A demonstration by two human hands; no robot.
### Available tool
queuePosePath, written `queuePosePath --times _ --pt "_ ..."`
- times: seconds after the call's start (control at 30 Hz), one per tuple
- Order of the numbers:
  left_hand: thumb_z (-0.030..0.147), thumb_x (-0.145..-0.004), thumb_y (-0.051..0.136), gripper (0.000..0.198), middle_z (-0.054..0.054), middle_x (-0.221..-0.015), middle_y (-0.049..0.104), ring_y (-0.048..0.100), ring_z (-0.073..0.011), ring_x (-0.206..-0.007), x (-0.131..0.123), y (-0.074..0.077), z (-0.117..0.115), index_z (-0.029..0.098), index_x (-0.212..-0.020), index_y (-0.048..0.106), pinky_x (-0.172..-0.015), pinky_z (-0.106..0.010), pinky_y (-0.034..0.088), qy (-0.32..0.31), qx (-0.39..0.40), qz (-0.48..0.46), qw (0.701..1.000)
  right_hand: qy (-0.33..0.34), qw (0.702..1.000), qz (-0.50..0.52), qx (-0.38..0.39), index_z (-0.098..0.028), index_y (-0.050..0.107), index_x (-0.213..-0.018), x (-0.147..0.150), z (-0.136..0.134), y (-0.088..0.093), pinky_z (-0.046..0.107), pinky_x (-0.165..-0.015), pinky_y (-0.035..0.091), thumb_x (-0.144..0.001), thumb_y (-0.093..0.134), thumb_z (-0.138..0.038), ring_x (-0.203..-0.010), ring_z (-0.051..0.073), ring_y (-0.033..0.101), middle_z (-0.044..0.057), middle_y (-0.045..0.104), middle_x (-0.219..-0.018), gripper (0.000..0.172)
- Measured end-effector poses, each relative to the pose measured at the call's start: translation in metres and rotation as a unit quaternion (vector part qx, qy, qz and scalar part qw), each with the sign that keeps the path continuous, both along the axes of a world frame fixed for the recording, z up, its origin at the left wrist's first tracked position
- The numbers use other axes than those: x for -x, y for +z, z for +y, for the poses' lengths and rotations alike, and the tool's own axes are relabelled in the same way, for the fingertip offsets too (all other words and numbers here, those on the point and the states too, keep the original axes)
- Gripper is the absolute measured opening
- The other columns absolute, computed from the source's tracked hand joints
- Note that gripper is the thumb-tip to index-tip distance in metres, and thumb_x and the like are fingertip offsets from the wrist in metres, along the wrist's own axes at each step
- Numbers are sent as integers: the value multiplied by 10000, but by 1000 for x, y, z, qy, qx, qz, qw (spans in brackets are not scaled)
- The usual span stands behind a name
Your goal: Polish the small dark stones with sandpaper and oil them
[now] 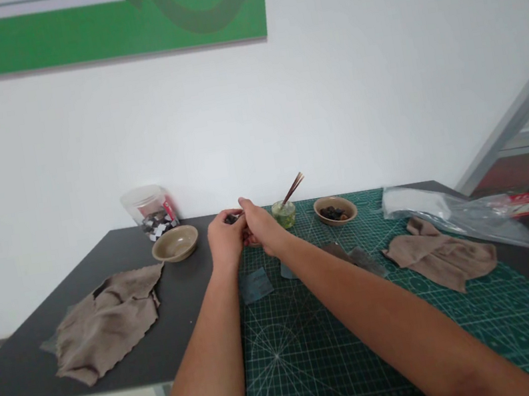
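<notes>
as hands [223, 240] [262, 228] touch, left pinching dark piece [231, 218]

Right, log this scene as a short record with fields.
left hand: near the middle, pinching a small dark piece
right hand: touching the left; its grip is hidden
mat: green, gridded
glass: greenish, with thin sticks leaning in it
right bowl: brown, holding dark pieces
left bowl: brown, beside the tub
cloths: two, brown, one each side
</notes>
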State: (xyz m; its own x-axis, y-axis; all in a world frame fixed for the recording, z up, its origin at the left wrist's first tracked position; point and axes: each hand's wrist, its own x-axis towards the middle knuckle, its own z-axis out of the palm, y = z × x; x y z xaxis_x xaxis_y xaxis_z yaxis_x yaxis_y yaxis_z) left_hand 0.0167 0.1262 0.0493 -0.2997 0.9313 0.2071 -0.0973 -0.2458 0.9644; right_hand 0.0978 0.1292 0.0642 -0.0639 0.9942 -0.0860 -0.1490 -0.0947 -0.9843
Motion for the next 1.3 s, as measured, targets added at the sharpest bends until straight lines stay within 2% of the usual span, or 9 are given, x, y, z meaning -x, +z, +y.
queuePosePath --times 0.1,0.2,0.43,0.53,0.63,0.77,0.9,1.07,1.3 --pt "132 -516 779 148 9 -554 607 489 -137 -549 1 5 -3 195 -630 709 -490 -209 292 16 -23 113 993 33 992 73 102 -182 529 -774 -6 4 1 231 -430 411 -952 413 -396 -419 115 440 -38 476 -528 301" --pt "128 -529 769 143 3 -595 632 506 -157 -596 -1 9 -6 215 -621 702 -535 -220 303 7 -36 190 981 46 989 92 109 -170 550 -785 -16 5 3 203 -420 400 -950 429 -313 -431 101 452 -32 513 -556 249" --pt "90 -510 771 195 29 -559 563 453 -151 -587 -5 7 -8 212 -599 647 -529 -218 264 -8 -41 166 985 90 981 131 112 -164 586 -815 -26 4 -3 180 -455 412 -944 504 -257 -486 90 479 -24 580 -629 179" --pt "108 -493 804 243 43 -537 536 427 -138 -552 -3 6 -7 209 -607 615 -510 -216 258 -23 -34 187 982 130 976 127 123 -142 615 -788 -32 3 -2 174 -466 411 -891 549 -157 -504 93 493 -14 585 -611 123" --pt "140 -450 851 307 47 -541 542 422 -128 -537 -2 5 -6 208 -611 598 -498 -210 275 -41 -36 218 974 156 970 125 138 -121 618 -727 -40 3 0 182 -497 428 -853 512 -67 -485 91 467 -15 552 -544 173" --pt "134 -453 847 295 58 -517 529 409 -112 -511 -2 5 -5 207 -610 609 -472 -194 276 -71 -50 191 978 169 967 130 142 -122 604 -674 -46 3 3 181 -508 422 -796 529 -42 -469 85 434 -29 521 -496 164" --pt "154 -491 850 288 31 -587 599 475 -106 -516 -2 3 -4 188 -703 657 -463 -186 338 -117 -46 116 985 149 971 138 125 -147 584 -622 -46 4 5 166 -464 369 -762 529 -19 -447 75 398 -52 489 -476 197" --pt "256 -602 827 259 3 -631 624 533 -112 -493 -4 -2 -1 182 -757 634 -428 -193 396 -129 -46 16 990 111 979 146 92 -170 569 -581 -42 5 2 187 -510 404 -745 503 11 -503 91 496 -31 556 -532 254" --pt "279 -675 767 204 27 -546 566 526 -126 -442 -7 -6 1 201 -755 596 -395 -195 395 -105 -36 45 993 91 984 140 66 -152 592 -617 -43 4 -4 192 -521 426 -730 543 7 -518 92 504 -29 561 -546 201"
